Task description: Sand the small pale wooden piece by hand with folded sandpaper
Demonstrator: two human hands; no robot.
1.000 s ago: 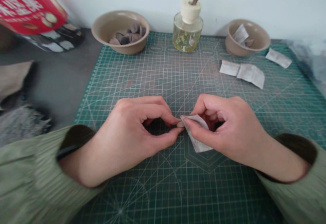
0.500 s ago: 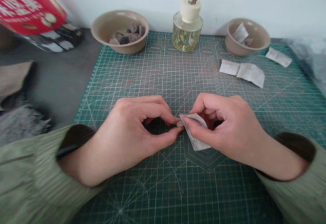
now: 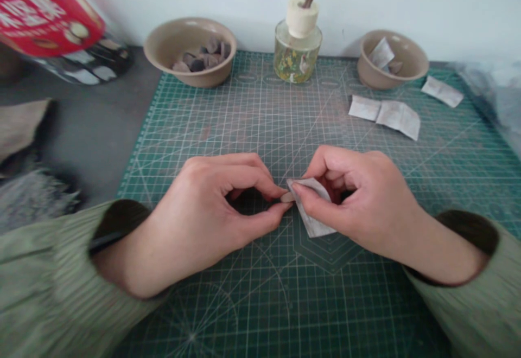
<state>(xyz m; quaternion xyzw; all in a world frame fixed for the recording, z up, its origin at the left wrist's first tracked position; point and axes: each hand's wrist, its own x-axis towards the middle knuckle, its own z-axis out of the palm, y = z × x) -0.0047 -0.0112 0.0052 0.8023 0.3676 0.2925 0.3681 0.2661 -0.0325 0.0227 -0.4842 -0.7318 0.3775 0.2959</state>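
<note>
Between the thumb and index finger of my left hand is pinched a small, pale brownish piece, mostly covered by the fingertips; its exact kind does not show. My right hand is closed on a folded piece of greyish sandpaper, thumb in front and fingers behind. The sandpaper's left edge touches the small piece's right end. Both hands meet just above the green cutting mat.
Behind the hands stand a bowl of small stone-like pieces, a reed diffuser bottle and a smaller bowl with a paper scrap inside. Grey paper strips lie at the right. A red package and grey cloth are at the left.
My right hand and the sandpaper have shifted very slightly upward against the small piece. My left hand keeps its pinch almost unmoved.
</note>
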